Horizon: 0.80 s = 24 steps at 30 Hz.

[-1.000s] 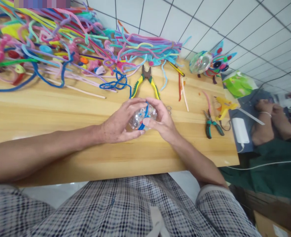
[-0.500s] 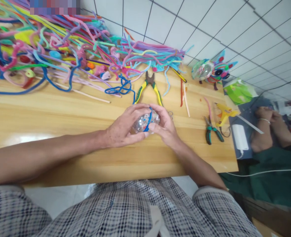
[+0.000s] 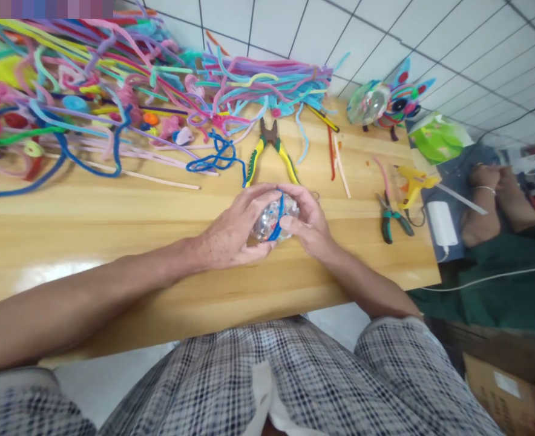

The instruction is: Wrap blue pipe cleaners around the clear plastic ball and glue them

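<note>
Currently, the left hand [image 3: 226, 231] and right hand [image 3: 311, 227] both have a closed grip on the ball [image 3: 262, 226], in front of the big pliers [image 3: 272, 139] on the desk [image 3: 126, 221]. Whether the ball touches the wood is hidden. The strand [image 3: 279, 213] rings its visible side; right thumb rests beside it.

Risks (judged): strand may slide off the curve if thumb pressure slackens; ball, apparently smooth, may roll if either palm opens; thin walls, if such, may dent under a hard squeeze. Blue tangle [image 3: 210, 164] has a tail near the pliers; cannot tell whether it joins the strand. If so, snagging on a handle is possible.

Around: pliers' handles reach almost to the fingertips, blocking the far side. Stem heap [image 3: 267, 85] behind. Rightward, well apart: small pliers [image 3: 388, 219], glue gun [image 3: 413, 184].
</note>
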Available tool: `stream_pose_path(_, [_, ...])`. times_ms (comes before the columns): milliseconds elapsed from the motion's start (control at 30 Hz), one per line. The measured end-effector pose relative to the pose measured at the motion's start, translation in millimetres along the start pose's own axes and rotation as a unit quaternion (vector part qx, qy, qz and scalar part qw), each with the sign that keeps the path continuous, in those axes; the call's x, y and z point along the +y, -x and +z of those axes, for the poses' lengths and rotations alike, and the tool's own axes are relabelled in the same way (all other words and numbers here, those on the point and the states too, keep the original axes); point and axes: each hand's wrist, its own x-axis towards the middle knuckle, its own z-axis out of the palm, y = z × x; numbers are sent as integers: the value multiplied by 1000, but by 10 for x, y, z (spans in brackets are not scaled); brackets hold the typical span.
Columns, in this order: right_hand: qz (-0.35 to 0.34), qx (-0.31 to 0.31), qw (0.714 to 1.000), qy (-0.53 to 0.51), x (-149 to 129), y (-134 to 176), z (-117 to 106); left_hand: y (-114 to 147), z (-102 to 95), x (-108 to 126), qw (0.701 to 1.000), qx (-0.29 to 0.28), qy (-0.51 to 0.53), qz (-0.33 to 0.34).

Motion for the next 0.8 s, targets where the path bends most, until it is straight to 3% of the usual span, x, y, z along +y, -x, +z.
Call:
stream_pose_path(267, [10, -12, 1000, 19, -29, 12, 22, 61, -2, -26, 1000, -11, 0, 10])
stream_pose_path(467, [-6, -32, 999, 38, -44, 8, 4, 6, -40, 61, 999, 16, 32, -16])
stream_pose_path(800, [-9, -63, 998, -27, 22, -7, -47, 11, -99, 136, 998, 20, 47, -47])
